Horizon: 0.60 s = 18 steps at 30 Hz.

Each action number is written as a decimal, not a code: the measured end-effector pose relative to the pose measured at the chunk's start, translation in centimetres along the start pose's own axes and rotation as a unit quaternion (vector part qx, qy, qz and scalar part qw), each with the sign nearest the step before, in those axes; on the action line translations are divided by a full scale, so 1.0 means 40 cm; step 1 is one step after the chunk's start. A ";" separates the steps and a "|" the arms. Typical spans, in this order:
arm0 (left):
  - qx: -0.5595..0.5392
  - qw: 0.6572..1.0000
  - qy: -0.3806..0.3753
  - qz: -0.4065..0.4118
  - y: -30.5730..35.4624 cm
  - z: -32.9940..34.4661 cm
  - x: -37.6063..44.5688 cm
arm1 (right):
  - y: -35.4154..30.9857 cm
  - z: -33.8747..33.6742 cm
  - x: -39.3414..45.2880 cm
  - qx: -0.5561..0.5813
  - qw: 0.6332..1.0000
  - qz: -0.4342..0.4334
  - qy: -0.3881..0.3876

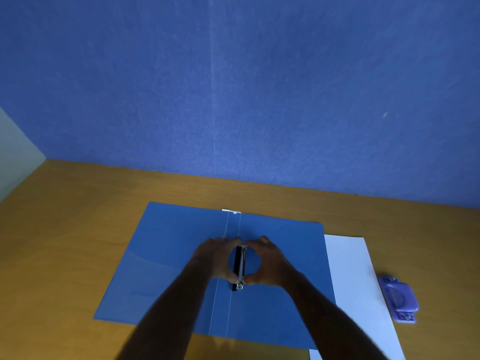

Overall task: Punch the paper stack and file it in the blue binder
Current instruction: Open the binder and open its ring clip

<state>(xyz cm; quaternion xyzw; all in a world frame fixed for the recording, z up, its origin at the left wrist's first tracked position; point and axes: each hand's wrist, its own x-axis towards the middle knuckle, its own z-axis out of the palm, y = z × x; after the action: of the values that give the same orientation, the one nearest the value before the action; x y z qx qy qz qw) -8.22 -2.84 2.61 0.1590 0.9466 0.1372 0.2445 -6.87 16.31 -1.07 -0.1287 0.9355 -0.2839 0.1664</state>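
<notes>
A blue binder [161,268] lies spread open and flat on a wooden desk [78,216], its inner faces up and its spine running away from the viewer down the middle. On the spine sits the ring mechanism [240,266], a black base strip with a metal clip along it.

Both hands meet over this mechanism. The left hand [215,258] comes in from the left side of the spine, the right hand [267,263] from the right. Each is curled, with fingertips touching the far end of the metal clip and thumbs pressed at its near end, so that together they form a ring around it. The fingers are closed on the mechanism rather than spread; whether the clip itself stands open or latched cannot be told.

The white paper stack [355,281] lies flat on the desk just beside the binder's right edge, partly tucked under it at the near corner. Right of the paper sits a purple hole punch [398,298], close to the stack's edge. A blue wall [233,87] rises behind the desk.
</notes>
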 end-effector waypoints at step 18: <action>-0.038 0.999 -0.006 -0.009 -0.015 -0.003 -0.009 | 0.031 -0.001 -0.011 0.049 0.999 0.000 0.003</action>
<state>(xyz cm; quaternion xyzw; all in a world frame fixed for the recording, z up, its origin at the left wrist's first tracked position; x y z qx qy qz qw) -8.12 -3.56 2.68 0.1422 0.9406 0.1700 0.2572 -6.68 17.49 -1.65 -0.1194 0.9209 -0.3300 0.1699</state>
